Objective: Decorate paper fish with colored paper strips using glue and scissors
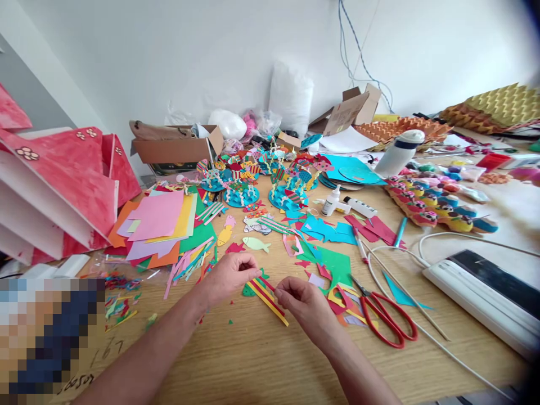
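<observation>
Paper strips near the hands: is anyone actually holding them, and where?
Yes. Both hands pinch the yellow and red paper strips at their upper end: left hand, right hand. The lower ends lie free.

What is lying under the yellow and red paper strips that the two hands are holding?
Under the paper strips lies a green paper fish on the wooden table. The left hand and the strips cover much of it.

Matt paper strips (266, 296), yellow and red, lie on the smooth, pale wood surface (261, 360). The scissors (386, 318) at lower right have glossy red plastic handles; boxes (177, 147) are dull cardboard.
</observation>
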The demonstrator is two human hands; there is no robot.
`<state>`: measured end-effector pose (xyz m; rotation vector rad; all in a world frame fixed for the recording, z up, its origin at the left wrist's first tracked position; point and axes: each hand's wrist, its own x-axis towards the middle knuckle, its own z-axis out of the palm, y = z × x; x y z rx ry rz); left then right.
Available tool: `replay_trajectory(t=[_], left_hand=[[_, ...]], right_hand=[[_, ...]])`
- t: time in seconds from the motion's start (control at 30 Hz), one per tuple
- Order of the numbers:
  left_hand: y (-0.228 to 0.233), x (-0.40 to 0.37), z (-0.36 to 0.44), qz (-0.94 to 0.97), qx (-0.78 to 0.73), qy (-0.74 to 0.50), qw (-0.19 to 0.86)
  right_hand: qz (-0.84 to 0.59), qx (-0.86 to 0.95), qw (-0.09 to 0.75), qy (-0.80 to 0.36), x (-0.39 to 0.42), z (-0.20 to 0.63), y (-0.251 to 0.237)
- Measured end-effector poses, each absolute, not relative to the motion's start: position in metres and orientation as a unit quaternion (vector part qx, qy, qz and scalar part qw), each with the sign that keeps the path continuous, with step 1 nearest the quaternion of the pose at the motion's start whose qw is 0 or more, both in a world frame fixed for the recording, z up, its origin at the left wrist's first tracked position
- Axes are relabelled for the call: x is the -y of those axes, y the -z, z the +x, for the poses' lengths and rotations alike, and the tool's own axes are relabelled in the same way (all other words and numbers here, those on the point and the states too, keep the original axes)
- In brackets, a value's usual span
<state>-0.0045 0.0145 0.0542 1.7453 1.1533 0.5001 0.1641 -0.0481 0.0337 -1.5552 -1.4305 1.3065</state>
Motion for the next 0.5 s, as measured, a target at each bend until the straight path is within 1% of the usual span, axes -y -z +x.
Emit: replay_trajectory(t=[0.13,0.23,0.33,0.5], left_hand=[[-0.057,-0.017,-0.006,0.723,-0.466,-0.186,0.475],[-0.049,-0.02,-0.008,0.728,-0.47,-0.181,0.465],[-0.037,-0.025,-0.008,0.736,-0.486,-0.184,0.434],[-0.025,-0.032,-0.006,0.752,-0.518,-0.165,0.373]], right_hand=[[-0.593,0.548,0.319,-0.495,0.048,0.164,-0.03],[-0.606,0.571,0.302,-0.463,0.047,0.165,-0.026],[-0.623,0.592,0.287,-0.423,0.045,0.165,-0.023],[-0.629,0.606,0.283,-0.395,0.043,0.163,-0.014]])
